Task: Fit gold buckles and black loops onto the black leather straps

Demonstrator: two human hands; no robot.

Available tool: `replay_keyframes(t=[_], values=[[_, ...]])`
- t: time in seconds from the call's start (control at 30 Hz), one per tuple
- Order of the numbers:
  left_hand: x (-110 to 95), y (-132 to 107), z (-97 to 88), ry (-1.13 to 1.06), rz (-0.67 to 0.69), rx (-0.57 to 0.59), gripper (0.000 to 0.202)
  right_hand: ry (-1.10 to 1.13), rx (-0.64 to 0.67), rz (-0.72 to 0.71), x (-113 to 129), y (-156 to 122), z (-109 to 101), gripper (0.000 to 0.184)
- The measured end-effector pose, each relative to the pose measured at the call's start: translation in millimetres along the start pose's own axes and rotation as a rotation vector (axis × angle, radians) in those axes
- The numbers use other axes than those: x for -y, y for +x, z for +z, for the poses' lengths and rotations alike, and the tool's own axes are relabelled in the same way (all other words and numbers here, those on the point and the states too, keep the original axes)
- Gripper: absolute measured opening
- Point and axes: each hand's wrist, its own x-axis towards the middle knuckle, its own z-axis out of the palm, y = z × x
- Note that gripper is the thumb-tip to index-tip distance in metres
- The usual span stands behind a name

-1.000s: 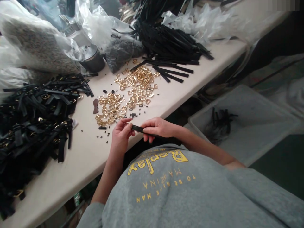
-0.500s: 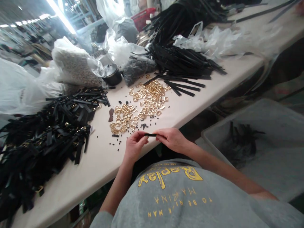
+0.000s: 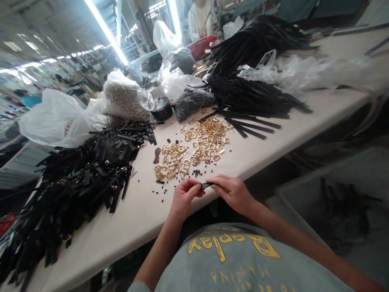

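Note:
A short black strap [image 3: 206, 185] is stretched between my two hands, just over the table's near edge. My left hand [image 3: 186, 195] pinches one end between thumb and fingers. At the other end, my right hand [image 3: 232, 190] has its fingers closed on the strap and covers part of it. Just beyond my hands lie gold buckles [image 3: 209, 129] in loose piles. Small black bits [image 3: 197, 172], likely loops, are scattered between the piles and my hands. A brown bow-shaped piece [image 3: 157, 155] rests left of the buckles.
A heap of black straps with gold buckles [image 3: 91, 178] covers the table's left side. Black strips [image 3: 249, 95] lie fanned at the back right. Plastic bags [image 3: 124, 95] and a black tin [image 3: 162, 108] stand behind. A pale bin [image 3: 291, 194] sits below right. A person [image 3: 202, 20] is far back.
The camera view has tilted up, so the table appears shifted right and down. The strap between my hands now slants and shows a different face. Both hands still hold it.

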Motion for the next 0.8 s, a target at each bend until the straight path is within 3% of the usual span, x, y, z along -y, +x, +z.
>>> replay_keyframes(t=[0.17,0.4,0.53,0.6,0.7,0.8], values=[[-3.0,1.3,3.7,0.085,0.030,0.025,0.028,0.169,0.018,0.092,-1.9,0.0,4.3,0.016],[-9.8,9.3,8.1,0.100,0.038,0.078,0.031,0.210,0.049,0.131,-2.8,2.5,1.2,0.012],[-10.0,19.7,9.9,0.129,0.044,0.135,0.031,0.093,0.044,0.063,-6.6,6.5,-5.8,0.008],[-17.4,36.6,1.5,0.191,0.095,0.155,0.032,-0.025,0.008,0.018,-14.6,10.3,-9.1,0.008],[-42.3,83.0,-28.9,0.369,0.251,0.007,0.032,-0.153,-0.079,0.021,-33.5,17.0,-10.5,0.012],[-74.4,141.6,-68.2,0.676,0.343,-0.305,0.032,-0.221,-0.136,0.059,-50.2,21.5,-7.9,0.013]])
